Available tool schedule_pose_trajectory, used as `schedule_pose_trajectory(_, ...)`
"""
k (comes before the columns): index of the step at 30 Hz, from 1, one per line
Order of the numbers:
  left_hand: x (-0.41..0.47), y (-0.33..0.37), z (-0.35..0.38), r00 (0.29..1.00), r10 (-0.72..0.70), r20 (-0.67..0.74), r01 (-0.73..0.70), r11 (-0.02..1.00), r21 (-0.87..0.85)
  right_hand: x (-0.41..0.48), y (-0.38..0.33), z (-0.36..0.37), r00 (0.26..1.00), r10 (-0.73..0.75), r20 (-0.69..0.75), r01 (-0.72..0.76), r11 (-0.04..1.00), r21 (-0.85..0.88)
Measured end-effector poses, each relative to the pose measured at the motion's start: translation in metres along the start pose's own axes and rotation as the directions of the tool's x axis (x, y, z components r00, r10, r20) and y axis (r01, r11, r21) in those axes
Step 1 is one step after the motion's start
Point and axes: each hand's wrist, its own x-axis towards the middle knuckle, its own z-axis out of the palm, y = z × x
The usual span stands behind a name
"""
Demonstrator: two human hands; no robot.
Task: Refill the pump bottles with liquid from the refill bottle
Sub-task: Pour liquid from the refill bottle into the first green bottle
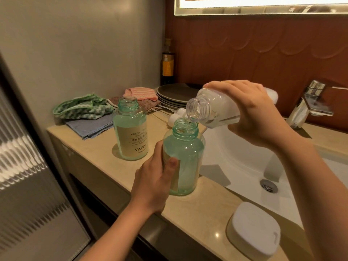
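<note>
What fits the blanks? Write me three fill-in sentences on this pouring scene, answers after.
The left hand grips the near pump bottle, whose neck is ____. The right hand tilts the refill bottle over the ____ pump bottle. The far pump bottle stands on the counter, touched by ____ hand.
Answers: open; near; neither.

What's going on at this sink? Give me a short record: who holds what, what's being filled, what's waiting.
left hand: grips the near green bottle, which stands upright on the counter
right hand: holds the refill bottle tilted, mouth over the near bottle's open neck
pour: clear liquid seems to run in
far green bottle: open, untouched, standing apart
white tops: lying behind the near bottle
</note>
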Motion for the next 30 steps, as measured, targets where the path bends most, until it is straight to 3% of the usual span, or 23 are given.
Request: schedule_pose_trajectory(30,0.0003,-0.001,0.0004,1.0,-0.011,0.0,0.011,1.0,0.002,0.0004,-0.0012,-0.0006,1.0,0.007,0.005,-0.007,1.0,-0.01)
